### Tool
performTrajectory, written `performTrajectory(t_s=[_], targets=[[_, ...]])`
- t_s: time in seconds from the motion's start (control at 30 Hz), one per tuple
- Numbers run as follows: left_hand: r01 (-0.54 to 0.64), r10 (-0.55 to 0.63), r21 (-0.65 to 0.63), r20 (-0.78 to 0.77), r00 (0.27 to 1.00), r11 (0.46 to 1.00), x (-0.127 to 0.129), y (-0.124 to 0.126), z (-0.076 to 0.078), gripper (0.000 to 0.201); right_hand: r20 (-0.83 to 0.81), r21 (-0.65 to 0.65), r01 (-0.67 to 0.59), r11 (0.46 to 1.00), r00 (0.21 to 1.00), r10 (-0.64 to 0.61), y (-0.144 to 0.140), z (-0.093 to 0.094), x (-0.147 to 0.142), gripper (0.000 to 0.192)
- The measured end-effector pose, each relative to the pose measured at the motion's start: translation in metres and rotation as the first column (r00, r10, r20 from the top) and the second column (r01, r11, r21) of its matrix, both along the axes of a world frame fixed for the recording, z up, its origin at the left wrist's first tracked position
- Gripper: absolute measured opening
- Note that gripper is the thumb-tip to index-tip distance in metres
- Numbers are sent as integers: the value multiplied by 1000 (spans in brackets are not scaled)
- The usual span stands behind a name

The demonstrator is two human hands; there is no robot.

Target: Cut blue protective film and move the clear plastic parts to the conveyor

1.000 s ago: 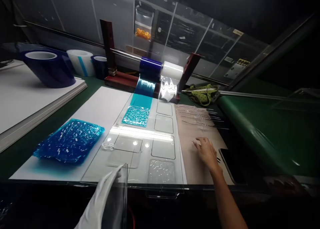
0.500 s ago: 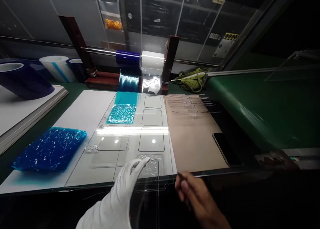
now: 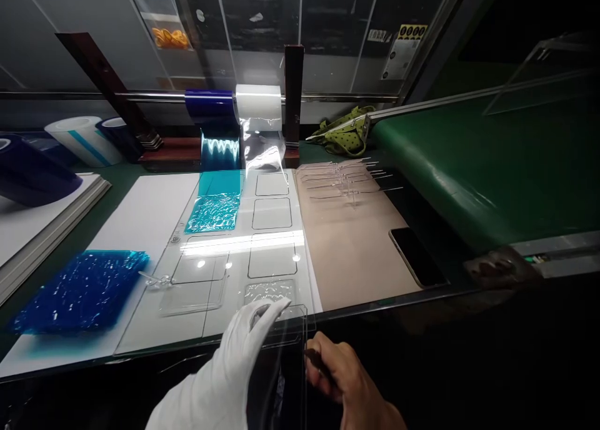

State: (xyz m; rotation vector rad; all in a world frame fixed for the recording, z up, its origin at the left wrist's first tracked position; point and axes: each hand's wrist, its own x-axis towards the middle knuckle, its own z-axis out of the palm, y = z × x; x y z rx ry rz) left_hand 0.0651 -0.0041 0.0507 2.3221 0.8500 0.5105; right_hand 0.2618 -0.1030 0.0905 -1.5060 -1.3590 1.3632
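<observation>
My left hand [image 3: 234, 361], in a white glove, is closed with its thumb and fingers on a clear, thin-edged plastic panel [image 3: 291, 374]. The panel stands tilted over the front edge of the table. To its right, my bare right hand [image 3: 344, 374] is closed on a small dark tool [image 3: 319, 360] whose kind I cannot make out. The tool's tip comes close to the panel's right edge; whether they touch I cannot tell. Behind the left fingertips, a piece of crinkled clear film [image 3: 270, 290] lies on a glass sheet [image 3: 225, 320] marked with dark rectangular outlines.
At the back, a stand holds a blue film roll [image 3: 209, 108] and a clear film roll [image 3: 259, 105]. Left lies a stack of blue film [image 3: 84, 292]. Brown board [image 3: 349, 255] carries several thin wires [image 3: 347, 180]; a phone [image 3: 417, 257] lies beside it. Green conveyor belt [image 3: 492, 167] at right.
The camera view has shifted, so the table items sit further left. My right hand has come closer to the panel, bringing the dark tool near its edge. My left hand keeps its hold.
</observation>
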Motion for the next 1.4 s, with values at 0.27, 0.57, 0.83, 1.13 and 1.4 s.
performTrajectory(t_s=[0.27,0.57,0.83,1.13,1.4], targets=[[-27,29,53,-32,999,998,8,-6,3,55,-90,43,-37,998,995,41,2,-7,4,63],[-16,38,200,-104,994,980,25,4,-18,56,-62,128,48,991,997,-41,-4,-23,-1,65],[31,-22,144,-62,998,989,30,0,7,95,-129,269,153,951,984,-121,-9,-44,-10,65],[-215,203,-89,-127,971,972,15,-5,46,112,594,514,160,843,642,-484,38,-48,80,28],[495,521,-868,438,732,35,-9,-11,20,114,829,460,-123,879,415,-375,96,-64,102,35]])
